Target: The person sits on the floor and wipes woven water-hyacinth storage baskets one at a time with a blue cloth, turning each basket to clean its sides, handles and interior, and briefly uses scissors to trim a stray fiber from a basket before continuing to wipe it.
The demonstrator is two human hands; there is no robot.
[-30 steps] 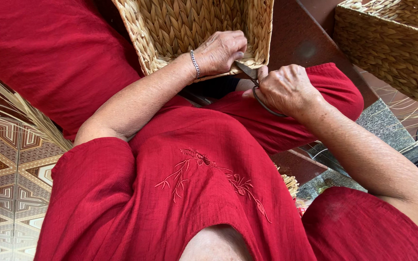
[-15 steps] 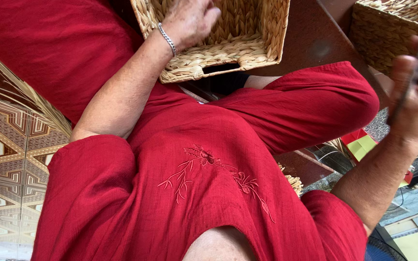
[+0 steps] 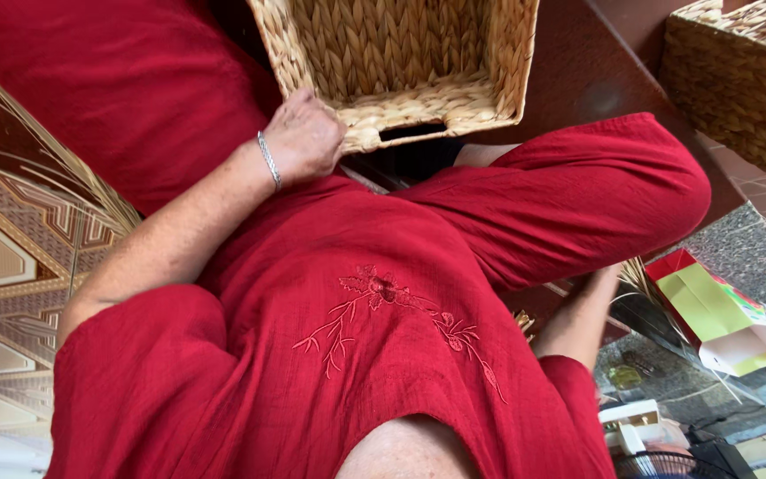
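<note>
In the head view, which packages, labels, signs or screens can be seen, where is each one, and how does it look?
Paper bag: lower right, lying on the floor beside the bent knee; boxy, red and yellow-green outside, white at its open end.
Small white box-like thing: bottom right, near the picture's edge; too unclear to tell what it is.
No signs or screens can be seen.

Tan woven basket, red embroidered clothing, silver bracelet.
</note>
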